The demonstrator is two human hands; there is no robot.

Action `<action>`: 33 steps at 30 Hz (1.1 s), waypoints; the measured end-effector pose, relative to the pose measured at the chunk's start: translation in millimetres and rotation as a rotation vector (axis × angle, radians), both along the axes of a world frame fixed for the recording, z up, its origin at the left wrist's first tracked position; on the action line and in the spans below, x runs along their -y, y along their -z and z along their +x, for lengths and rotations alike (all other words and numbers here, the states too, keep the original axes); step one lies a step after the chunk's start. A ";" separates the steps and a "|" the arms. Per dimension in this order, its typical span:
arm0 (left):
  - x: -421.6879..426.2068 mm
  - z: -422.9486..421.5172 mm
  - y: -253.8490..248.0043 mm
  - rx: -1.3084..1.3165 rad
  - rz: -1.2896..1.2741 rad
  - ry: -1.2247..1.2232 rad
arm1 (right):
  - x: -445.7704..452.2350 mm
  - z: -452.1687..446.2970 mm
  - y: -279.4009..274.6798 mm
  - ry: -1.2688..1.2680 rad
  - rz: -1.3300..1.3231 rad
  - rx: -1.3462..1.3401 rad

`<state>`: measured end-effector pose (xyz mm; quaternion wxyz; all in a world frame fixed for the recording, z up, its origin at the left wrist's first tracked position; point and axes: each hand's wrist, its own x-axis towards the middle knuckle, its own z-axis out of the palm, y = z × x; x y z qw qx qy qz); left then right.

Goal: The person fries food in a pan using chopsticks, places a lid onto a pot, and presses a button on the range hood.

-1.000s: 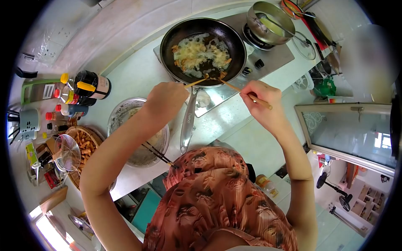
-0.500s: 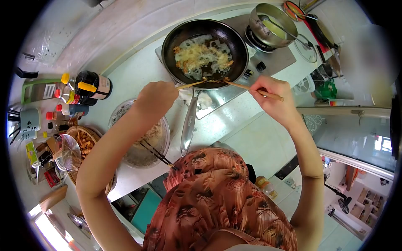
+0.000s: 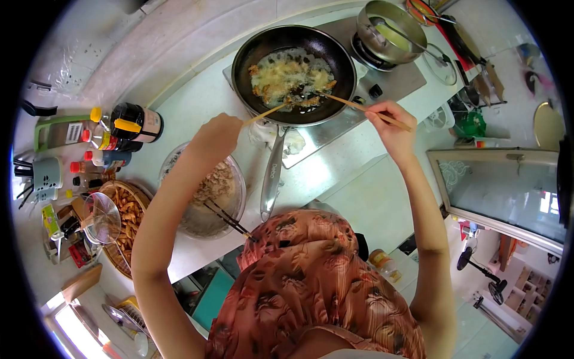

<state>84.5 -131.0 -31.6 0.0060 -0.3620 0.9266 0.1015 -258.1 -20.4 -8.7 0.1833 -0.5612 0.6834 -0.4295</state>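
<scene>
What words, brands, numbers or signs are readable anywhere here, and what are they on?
No text reads for certain.
Frying pan's handle: a short brand-like mark, sideways and too small to spell out.
Large dark jug: label print too blurred.
Smaller bottles: labels too small.
White label: dark bars, no readable digits.

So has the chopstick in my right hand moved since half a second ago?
Yes: judged against the pan, the chopstick has moved forward, its tip now farther inside.

The pot stands right of the pan, the bowl (chopsticks in it) left.
</scene>
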 end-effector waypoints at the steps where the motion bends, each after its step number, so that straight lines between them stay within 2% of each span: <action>1: 1.3 6.0 2.8 0.011 0.033 -0.004 | -3.6 -1.7 -3.4 0.033 0.018 0.051; 3: -1.3 13.4 2.7 0.034 0.100 -0.013 | -11.6 -6.5 -5.6 0.074 0.036 0.116; 6: -7.7 7.6 -38.6 0.033 0.354 -0.123 | -22.9 -8.4 -7.9 0.089 0.022 0.133; 9: -10.7 8.7 -48.9 -0.084 0.755 -0.364 | -37.7 7.3 -15.7 0.070 -0.031 0.063; 12: -32.1 -2.5 -46.3 -0.450 1.153 -0.530 | -52.1 34.6 -18.6 -0.027 -0.158 -0.112; 14: -56.6 -24.5 -43.3 -0.693 1.316 -0.579 | -58.0 52.8 -15.7 -0.152 -0.296 -0.260; 16: -80.6 -56.3 -51.8 -0.867 1.479 -0.606 | -69.1 69.6 -10.8 -0.209 -0.271 -0.318; 20: -114.4 -103.7 -12.2 -1.192 1.612 -0.601 | -80.2 71.6 1.7 -0.332 -0.329 -0.517; 24: -125.8 -132.2 -24.1 -1.321 1.592 -0.662 | -82.2 65.0 -0.6 -0.374 -0.373 -0.627; 28: -133.3 -145.9 -24.4 -1.564 1.616 -0.739 | -85.2 63.3 -8.6 -0.418 -0.363 -0.653; 31: -135.4 -145.9 -23.6 -1.603 1.605 -0.650 | -79.0 62.3 -7.5 -0.413 -0.415 -0.636; 33: -136.9 -144.6 -24.2 -1.563 1.522 -0.764 | -68.9 59.0 -5.9 -0.400 -0.434 -0.583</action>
